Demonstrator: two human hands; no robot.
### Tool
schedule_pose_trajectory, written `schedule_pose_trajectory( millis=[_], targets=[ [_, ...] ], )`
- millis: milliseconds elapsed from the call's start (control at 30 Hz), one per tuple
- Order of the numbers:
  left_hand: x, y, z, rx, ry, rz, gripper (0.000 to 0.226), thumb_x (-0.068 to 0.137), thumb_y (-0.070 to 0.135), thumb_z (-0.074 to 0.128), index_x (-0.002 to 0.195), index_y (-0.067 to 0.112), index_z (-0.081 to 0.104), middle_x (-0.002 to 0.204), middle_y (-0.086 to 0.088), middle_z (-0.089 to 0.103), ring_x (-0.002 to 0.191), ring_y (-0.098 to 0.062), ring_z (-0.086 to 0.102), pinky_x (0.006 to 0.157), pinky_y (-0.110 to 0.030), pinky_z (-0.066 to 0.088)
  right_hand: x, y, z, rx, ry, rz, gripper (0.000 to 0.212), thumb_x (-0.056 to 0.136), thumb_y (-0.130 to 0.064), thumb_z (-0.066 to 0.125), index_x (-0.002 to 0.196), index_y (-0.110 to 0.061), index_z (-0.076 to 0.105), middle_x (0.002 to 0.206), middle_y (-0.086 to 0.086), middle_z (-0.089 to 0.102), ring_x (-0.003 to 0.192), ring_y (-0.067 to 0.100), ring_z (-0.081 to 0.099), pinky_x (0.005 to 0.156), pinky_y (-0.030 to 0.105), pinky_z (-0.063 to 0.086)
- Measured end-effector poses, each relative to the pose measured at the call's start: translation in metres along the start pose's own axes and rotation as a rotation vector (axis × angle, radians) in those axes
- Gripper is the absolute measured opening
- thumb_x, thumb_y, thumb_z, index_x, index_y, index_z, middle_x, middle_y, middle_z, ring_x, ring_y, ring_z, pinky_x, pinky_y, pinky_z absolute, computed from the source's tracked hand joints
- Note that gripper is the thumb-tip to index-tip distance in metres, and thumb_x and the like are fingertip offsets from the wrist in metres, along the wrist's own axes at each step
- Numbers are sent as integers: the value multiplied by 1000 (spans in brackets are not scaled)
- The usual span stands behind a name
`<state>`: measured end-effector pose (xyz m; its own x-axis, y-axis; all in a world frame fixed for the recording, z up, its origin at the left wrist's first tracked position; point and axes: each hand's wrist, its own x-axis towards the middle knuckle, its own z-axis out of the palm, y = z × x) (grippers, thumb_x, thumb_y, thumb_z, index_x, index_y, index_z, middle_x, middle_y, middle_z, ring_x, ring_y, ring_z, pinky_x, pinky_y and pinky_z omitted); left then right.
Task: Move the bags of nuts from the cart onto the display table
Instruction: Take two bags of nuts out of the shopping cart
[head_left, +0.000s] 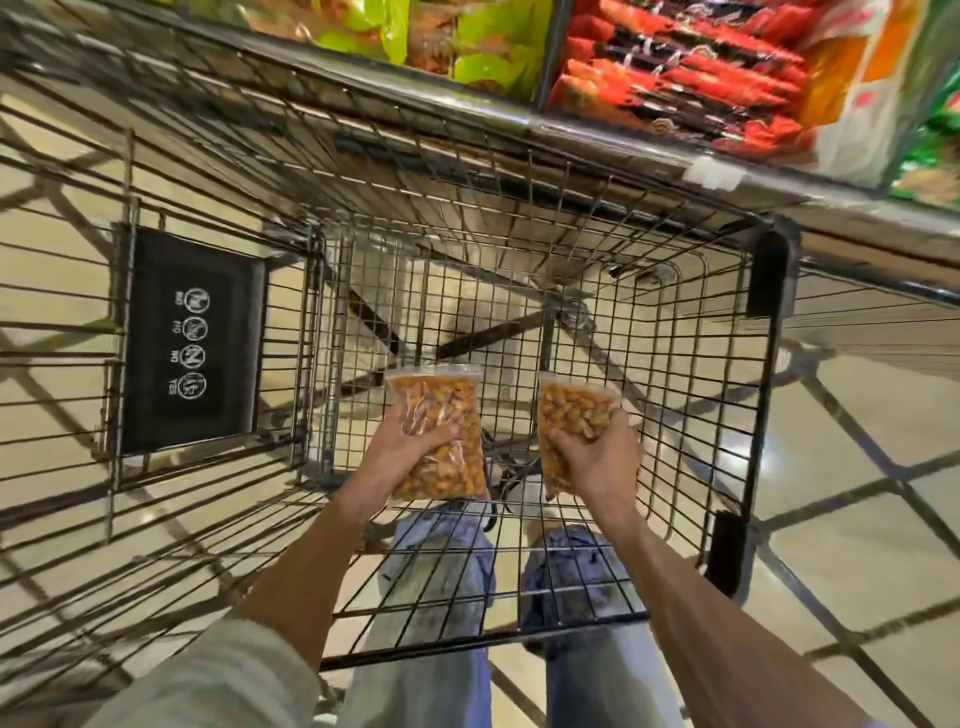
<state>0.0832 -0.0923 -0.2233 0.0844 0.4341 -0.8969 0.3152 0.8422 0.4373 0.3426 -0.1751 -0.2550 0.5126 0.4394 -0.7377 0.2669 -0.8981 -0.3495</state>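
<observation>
Two clear bags of orange-brown nuts are held inside the wire cart (691, 364). My left hand (402, 454) grips the larger bag (441, 410) from its left side, fingers curled over its front. My right hand (597, 457) grips the smaller bag (569, 410) from its right side. Both bags stand upright above the cart's wire floor, a short gap between them. The display table (649, 137) runs along the top of the view, beyond the cart's far rim.
The display table holds red snack packs (691, 67) and green-and-orange packets (441, 36). A black child-seat flap with white symbols (189, 343) sits on the cart's left side. Tiled floor and my jeans (441, 571) show through the wire.
</observation>
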Motion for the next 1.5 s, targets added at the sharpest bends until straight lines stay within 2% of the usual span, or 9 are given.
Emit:
schedule_pose_trajectory(
  millis=[167,333,567,700,767,867,1033,1300,1500],
  targets=[
    [-22,18,1,-54,-10,3,85,67,42,90,141,30,51,119,2,74,97,-18,76,86,-42,62,-30,-31,-31,193,-154,-36,46,87,-19,87,116,-23,52,101,-16,66,88,-5,62,77,14,52],
    [-69,41,0,-96,-2,41,72,72,49,92,133,35,55,123,-4,74,101,-29,78,84,-50,65,-56,-38,-60,441,-297,14,105,45,-83,89,133,-32,63,119,2,79,111,30,76,102,58,59],
    [-140,61,-4,-85,-47,162,118,53,67,98,153,35,45,141,-2,67,123,-31,68,105,-59,53,-145,-56,-120,757,-398,-31,47,97,-35,76,140,-27,57,113,5,83,101,27,81,78,43,66],
    [-208,92,11,-127,-121,216,81,69,57,92,138,38,54,132,2,68,113,-19,69,88,-42,61,-190,-48,-150,816,-364,-64,65,89,-49,82,146,-28,58,127,7,79,114,31,78,103,55,59],
    [-230,98,20,-125,-150,238,99,63,62,94,148,37,49,143,-4,64,121,-22,66,90,-44,61,-208,-40,-165,849,-317,-65,88,76,-60,90,150,-30,54,129,6,78,114,32,77,105,58,58],
    [-265,108,38,-114,-262,313,77,85,45,83,150,36,42,144,6,55,117,-12,59,78,-30,56,-239,-28,-188,961,-288,-79,71,82,-51,86,142,-31,55,125,11,79,111,37,78,101,59,59],
    [-299,108,87,-9,-323,356,104,70,60,92,154,50,33,161,4,44,145,-22,47,119,-54,38,-275,12,-229,1103,-236,-114,84,77,-58,90,147,-26,57,130,14,77,117,38,75,107,65,54],
    [-368,101,230,153,-520,432,60,82,18,87,133,25,58,119,-5,79,106,-32,78,81,-47,65,-315,132,-325,1179,-83,-212,77,77,-39,96,141,-16,60,124,14,79,113,38,77,103,62,58],
    [-405,72,360,285,-623,490,77,72,32,97,139,26,59,125,-6,76,112,-31,75,98,-59,59,-342,242,-402,1255,102,-249,64,82,-31,93,137,-22,63,122,9,80,112,34,78,99,59,61]
  ],
)
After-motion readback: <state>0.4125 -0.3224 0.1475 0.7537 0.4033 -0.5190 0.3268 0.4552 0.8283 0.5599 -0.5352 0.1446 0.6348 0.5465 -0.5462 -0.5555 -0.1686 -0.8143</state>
